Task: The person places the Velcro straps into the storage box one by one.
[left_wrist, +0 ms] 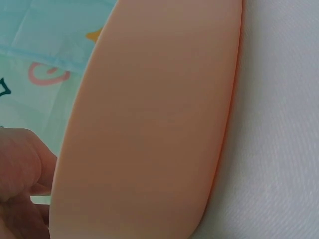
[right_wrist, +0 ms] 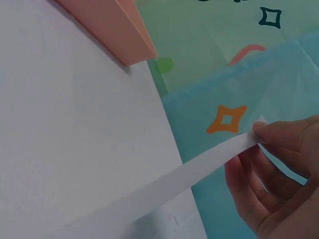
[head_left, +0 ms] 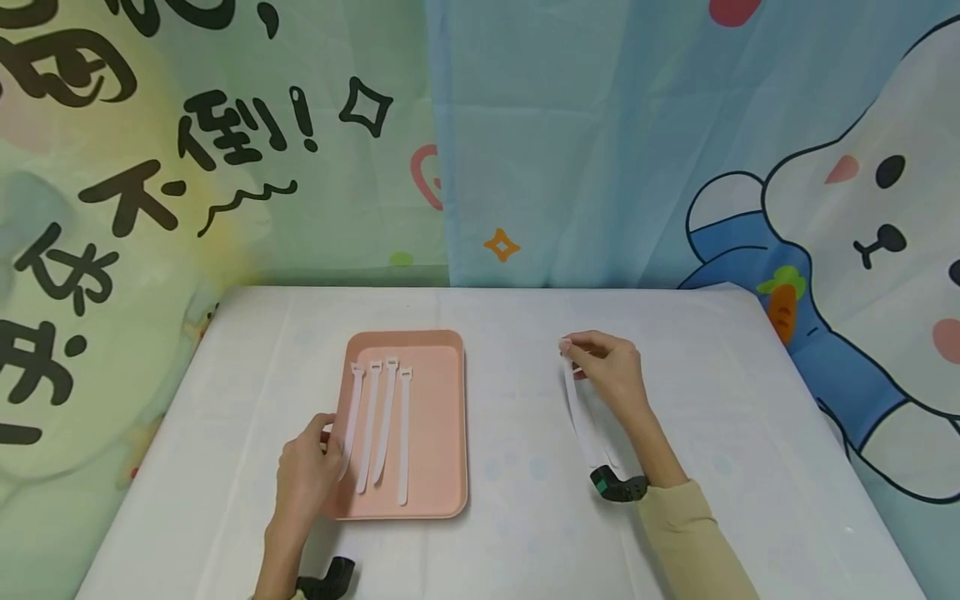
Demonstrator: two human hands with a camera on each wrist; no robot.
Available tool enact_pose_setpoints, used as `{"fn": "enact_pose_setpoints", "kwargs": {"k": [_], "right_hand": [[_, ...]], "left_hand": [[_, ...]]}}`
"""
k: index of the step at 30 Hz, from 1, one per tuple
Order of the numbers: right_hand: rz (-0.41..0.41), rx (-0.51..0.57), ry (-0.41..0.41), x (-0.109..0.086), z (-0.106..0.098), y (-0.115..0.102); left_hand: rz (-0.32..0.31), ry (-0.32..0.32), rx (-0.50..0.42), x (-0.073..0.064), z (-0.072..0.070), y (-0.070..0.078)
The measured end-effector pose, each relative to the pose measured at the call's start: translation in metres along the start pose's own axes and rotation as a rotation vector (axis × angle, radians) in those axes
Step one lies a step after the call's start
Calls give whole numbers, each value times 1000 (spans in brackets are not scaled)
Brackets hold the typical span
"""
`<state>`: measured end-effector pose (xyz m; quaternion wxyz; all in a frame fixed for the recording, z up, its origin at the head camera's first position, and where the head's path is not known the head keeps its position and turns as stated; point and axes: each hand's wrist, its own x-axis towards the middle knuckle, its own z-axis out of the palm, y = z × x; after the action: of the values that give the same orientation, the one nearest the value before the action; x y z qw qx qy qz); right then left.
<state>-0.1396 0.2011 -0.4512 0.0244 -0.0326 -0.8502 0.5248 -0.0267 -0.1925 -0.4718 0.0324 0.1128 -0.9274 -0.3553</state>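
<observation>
A shallow pink tray (head_left: 438, 417) lies on the table left of the middle. Several white straps (head_left: 386, 421), each with a slotted head at the far end, lie side by side on its left half. My left hand (head_left: 306, 467) grips the tray's left rim; the left wrist view shows the tray's side wall (left_wrist: 144, 119) up close, with part of the hand at its edge. To the right of the tray, my right hand (head_left: 606, 367) pinches one end of another white strap (right_wrist: 204, 160) between thumb and fingertips. The strap slants down toward me, and its lower end is hard to make out.
A white cloth (head_left: 517, 517) covers the table. Behind its far edge hang printed curtains (head_left: 555, 167) with a cartoon animal on the right. Each wrist wears a small black camera, the right one (head_left: 617, 483) near the strap's lower end.
</observation>
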Motion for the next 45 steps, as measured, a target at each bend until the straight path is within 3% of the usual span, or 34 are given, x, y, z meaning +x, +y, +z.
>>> {"fn": "enact_pose_setpoints", "kwargs": {"k": [13, 22, 33, 45], "right_hand": [[-71, 75, -1, -12, 3, -22], [-101, 216, -73, -15, 9, -39], [-108, 331, -112, -12, 34, -60], [-104, 409, -210, -10, 73, -82]], "left_hand": [[-10, 1, 9, -1, 0, -1], [-4, 5, 6, -1, 0, -1], [-5, 2, 4, 1, 1, -2], [-12, 1, 10, 2, 2, -2]]}}
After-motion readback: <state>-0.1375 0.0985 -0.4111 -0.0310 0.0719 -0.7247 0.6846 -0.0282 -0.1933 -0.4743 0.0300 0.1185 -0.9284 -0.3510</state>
